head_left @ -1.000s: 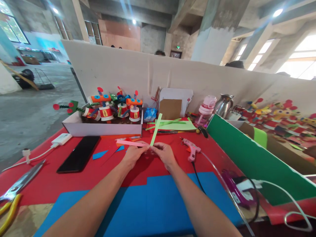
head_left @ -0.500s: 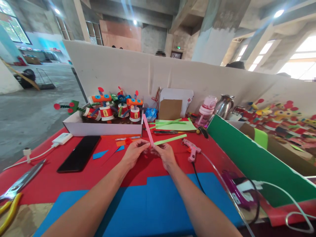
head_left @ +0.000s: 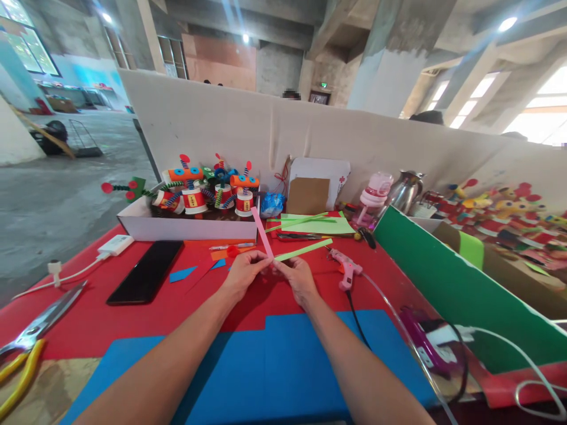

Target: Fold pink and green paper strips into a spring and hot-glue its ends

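A pink paper strip [head_left: 261, 231] and a light green paper strip [head_left: 305, 250] meet at one end in a V shape. My left hand [head_left: 246, 273] pinches the lower end of the pink strip, which points up and slightly left. At the joint, my right hand [head_left: 297, 276] pinches the near end of the green strip, which points right. The fingertips of both hands nearly touch. A pink glue gun [head_left: 346, 268] lies just right of my right hand. Blue paper scraps [head_left: 182, 274] and a red scrap lie left of my left hand.
A white box [head_left: 188, 227] of paper-cup figures stands behind. A black phone [head_left: 146, 273] and scissors [head_left: 44, 324] lie left. Green sheets [head_left: 316, 224], a pink bottle [head_left: 375, 192], a green-sided box [head_left: 465, 295], and a purple power strip [head_left: 425, 342] with cables are right. Blue boards [head_left: 301, 366] lie in front.
The pink strip has tilted further left, and its angle to the green strip looks wider. Both hands keep their pinches near the joint. The whole view has shifted slightly.
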The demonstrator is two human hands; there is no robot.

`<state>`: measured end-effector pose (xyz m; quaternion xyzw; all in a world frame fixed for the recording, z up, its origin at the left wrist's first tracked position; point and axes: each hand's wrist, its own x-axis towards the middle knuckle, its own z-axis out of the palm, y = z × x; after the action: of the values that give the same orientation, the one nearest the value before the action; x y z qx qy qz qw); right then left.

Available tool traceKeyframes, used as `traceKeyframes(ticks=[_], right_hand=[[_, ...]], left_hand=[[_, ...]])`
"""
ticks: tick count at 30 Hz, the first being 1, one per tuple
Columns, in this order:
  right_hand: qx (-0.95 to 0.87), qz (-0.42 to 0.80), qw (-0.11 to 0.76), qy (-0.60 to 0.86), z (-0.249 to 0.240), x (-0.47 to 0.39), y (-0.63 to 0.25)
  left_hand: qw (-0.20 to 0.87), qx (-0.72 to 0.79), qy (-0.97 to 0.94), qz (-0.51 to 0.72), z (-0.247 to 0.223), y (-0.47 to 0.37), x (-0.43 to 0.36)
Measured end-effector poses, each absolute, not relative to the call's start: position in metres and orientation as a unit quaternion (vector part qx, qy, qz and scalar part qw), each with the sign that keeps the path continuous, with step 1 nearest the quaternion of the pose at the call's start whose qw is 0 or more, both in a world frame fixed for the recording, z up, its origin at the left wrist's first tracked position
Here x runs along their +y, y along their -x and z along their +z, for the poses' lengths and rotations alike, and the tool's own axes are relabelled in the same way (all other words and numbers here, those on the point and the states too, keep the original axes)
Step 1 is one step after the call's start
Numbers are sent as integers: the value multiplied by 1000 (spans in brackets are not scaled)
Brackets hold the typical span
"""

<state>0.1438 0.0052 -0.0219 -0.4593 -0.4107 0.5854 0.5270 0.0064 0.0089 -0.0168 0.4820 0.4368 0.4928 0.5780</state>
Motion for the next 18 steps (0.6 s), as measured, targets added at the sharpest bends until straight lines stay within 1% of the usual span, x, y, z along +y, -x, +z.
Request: traceKeyframes(ticks=[4, 11, 15, 18], right_hand=[[-411, 582, 527, 463, -19, 4, -142], [-422, 603, 496, 461, -20, 4, -143], [-390, 604, 518, 464, -21, 5, -144], [-368, 612, 542, 443, -20, 5, -143]], left_hand=[[589, 423, -470, 503, -15, -7, 8], [595, 418, -456, 513, -16, -6, 8], [606, 412, -440, 519, -12, -7, 6], [600, 416, -466, 500, -11, -9, 5]])
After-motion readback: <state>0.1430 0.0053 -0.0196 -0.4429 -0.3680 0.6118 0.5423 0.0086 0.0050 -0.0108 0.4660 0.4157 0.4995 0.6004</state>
